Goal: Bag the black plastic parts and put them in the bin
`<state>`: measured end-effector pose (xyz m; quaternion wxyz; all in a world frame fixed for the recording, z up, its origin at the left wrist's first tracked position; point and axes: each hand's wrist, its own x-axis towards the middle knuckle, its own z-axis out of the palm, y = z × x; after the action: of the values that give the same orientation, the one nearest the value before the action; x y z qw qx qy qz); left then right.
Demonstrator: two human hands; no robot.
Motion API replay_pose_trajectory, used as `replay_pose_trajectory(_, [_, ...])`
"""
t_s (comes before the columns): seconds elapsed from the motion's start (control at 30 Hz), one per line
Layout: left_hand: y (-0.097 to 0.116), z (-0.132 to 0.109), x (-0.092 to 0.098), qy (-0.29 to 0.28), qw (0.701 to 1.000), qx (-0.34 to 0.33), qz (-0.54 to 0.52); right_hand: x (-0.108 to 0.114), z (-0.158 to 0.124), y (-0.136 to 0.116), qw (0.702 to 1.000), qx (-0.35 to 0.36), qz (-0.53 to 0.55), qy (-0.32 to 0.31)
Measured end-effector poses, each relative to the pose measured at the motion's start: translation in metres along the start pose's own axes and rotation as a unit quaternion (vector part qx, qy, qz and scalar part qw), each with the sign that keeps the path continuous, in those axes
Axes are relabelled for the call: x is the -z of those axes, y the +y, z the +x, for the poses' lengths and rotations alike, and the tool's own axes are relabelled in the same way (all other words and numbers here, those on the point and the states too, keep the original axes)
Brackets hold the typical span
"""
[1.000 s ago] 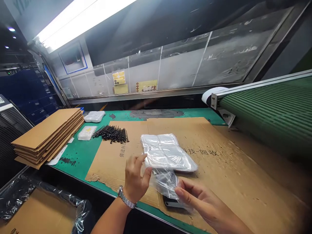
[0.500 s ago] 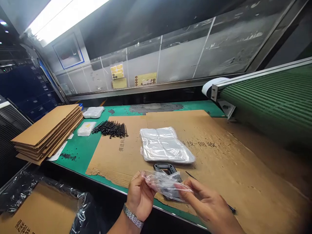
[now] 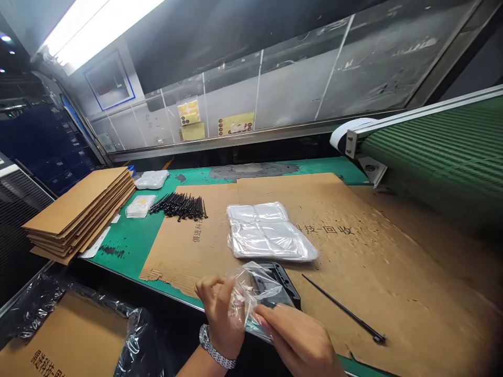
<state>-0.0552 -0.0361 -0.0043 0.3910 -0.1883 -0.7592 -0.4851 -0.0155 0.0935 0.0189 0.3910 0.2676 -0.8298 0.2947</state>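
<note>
A clear plastic bag (image 3: 257, 283) is stretched between my two hands near the front edge of the bench. My left hand (image 3: 222, 309), with a metal watch at the wrist, grips its left side with bent fingers. On the lower right side of the bag, my right hand (image 3: 298, 335) pinches the film between thumb and fingers. Behind the bag lies a black plastic frame part (image 3: 288, 285), partly covered by the film. To its right a single black cable tie (image 3: 343, 309) rests on the cardboard. A stack of flat clear bags (image 3: 269, 233) lies just beyond.
A pile of black cable ties (image 3: 181, 206) lies on the cardboard sheet (image 3: 212, 251). Flattened cardboard (image 3: 78, 204) is stacked at left, near small clear packs (image 3: 140, 206). A green conveyor (image 3: 440, 146) juts in at right. A lined carton (image 3: 78, 335) stands below the bench.
Both hands have shifted slightly left with the bag, and my right hand has come lower. The bag is spread more upright. More of the black frame part and the single cable tie shows.
</note>
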Motion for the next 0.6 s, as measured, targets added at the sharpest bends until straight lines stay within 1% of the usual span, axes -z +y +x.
replay_pose_trajectory(0.03, [-0.002,0.000,0.004,-0.018,0.998,-0.062,0.020,-0.001,-0.001,0.002,1.000,0.010,-0.004,-0.009])
replay_pose_trajectory(0.07, [-0.005,0.000,0.007,-0.034,0.995,-0.091,0.027,-0.002,-0.004,0.003,1.000,0.012,-0.008,-0.015])
replay_pose_trajectory(0.1, [-0.010,0.000,0.009,-0.043,0.994,-0.093,0.028,-0.002,-0.006,0.005,1.000,0.006,-0.008,-0.019])
replay_pose_trajectory(0.17, [-0.023,0.002,0.011,-0.029,0.997,-0.054,0.039,0.000,-0.015,0.010,0.999,-0.035,-0.021,-0.022])
replay_pose_trajectory(0.2, [-0.030,0.003,0.012,-0.016,0.998,-0.028,0.055,0.001,-0.021,0.013,0.996,-0.076,-0.044,-0.022])
replay_pose_trajectory(0.23, [-0.037,0.004,0.013,-0.008,0.997,-0.003,0.072,0.002,-0.028,0.018,0.988,-0.134,-0.079,-0.019])
replay_pose_trajectory(0.27, [-0.043,0.004,0.013,-0.013,0.996,0.017,0.089,0.002,-0.034,0.023,0.971,-0.208,-0.119,-0.017])
replay_pose_trajectory(0.33, [-0.050,0.002,0.014,-0.056,0.989,0.048,0.127,0.002,-0.045,0.034,0.919,-0.355,-0.173,-0.024])
replay_pose_trajectory(0.37, [-0.051,0.000,0.014,-0.088,0.983,0.060,0.147,0.001,-0.049,0.038,0.895,-0.409,-0.176,-0.037])
replay_pose_trajectory(0.4, [-0.051,-0.002,0.014,-0.120,0.977,0.070,0.164,0.000,-0.052,0.042,0.879,-0.444,-0.166,-0.053])
replay_pose_trajectory(0.47, [-0.049,-0.006,0.015,-0.160,0.965,0.094,0.188,-0.003,-0.055,0.046,0.868,-0.470,-0.130,-0.087])
replay_pose_trajectory(0.53, [-0.048,-0.008,0.016,-0.168,0.959,0.117,0.197,-0.004,-0.056,0.049,0.865,-0.481,-0.097,-0.101])
replay_pose_trajectory(0.6, [-0.050,-0.007,0.016,-0.161,0.956,0.136,0.204,-0.002,-0.056,0.051,0.859,-0.499,-0.056,-0.099])
